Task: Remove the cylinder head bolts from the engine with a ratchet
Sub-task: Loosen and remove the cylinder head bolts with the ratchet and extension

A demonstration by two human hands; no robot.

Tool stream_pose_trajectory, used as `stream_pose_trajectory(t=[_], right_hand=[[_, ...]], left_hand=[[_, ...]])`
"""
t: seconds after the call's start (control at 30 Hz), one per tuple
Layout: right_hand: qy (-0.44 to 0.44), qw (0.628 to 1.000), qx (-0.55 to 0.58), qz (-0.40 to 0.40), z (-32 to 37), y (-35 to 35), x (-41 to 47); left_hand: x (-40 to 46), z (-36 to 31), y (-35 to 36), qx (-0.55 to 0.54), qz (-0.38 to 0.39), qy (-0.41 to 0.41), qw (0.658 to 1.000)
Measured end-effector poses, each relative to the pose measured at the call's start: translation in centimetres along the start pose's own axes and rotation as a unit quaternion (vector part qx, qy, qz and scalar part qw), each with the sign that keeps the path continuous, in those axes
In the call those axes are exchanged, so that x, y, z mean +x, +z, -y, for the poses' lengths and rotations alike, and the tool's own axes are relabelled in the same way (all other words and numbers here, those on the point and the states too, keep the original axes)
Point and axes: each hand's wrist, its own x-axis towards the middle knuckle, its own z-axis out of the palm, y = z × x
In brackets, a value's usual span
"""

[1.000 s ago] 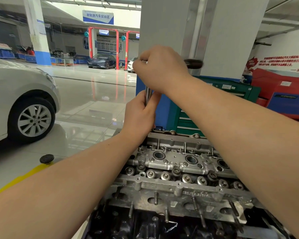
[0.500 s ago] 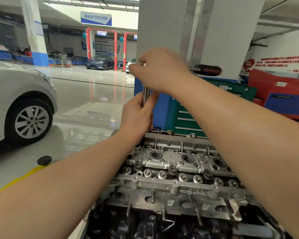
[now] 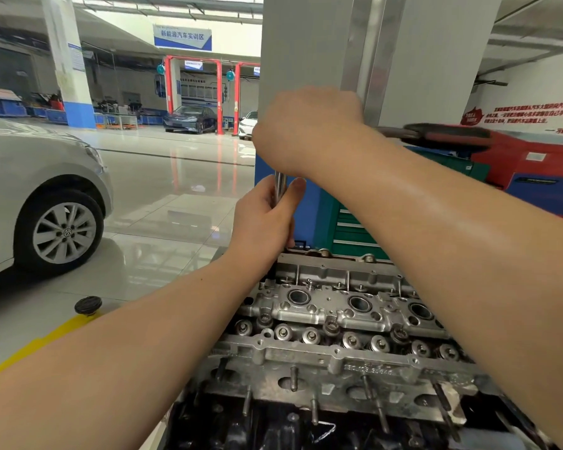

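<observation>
The left hand is gripping the upright extension bar, which is running straight down at 6 o'clock into the cylinder head. The right hand is clasping the ratchet head atop it, with the ratchet handle projecting toward 3 o'clock; the bolt itself is hidden.

The glossy tiled floor carried a silver car at left, a small black round pad beside a yellow painted line, and a green tool cabinet behind the engine.
</observation>
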Motion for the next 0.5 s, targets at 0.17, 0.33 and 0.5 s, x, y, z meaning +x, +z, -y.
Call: stream_pose_trajectory(t=[0.17, 0.33, 0.5], right_hand=[[-0.029, 1.0, -0.005, -0.008, 0.2, 0.3, 0.4], [-0.113, 0.942, 0.3, 0.101, -1.9, 0.8, 0.2], [-0.083, 0.967, 0.238, 0.024, -0.7, 1.2, 0.0]], left_hand=[[0.1, -0.1, -0.1, 0.033, -0.023, -0.011, 0.999], [0.3, 0.0, 0.0, 0.019, -0.014, -0.02, 1.0], [0.2, 0.2, -0.5, -0.009, 0.006, -0.024, 1.0]])
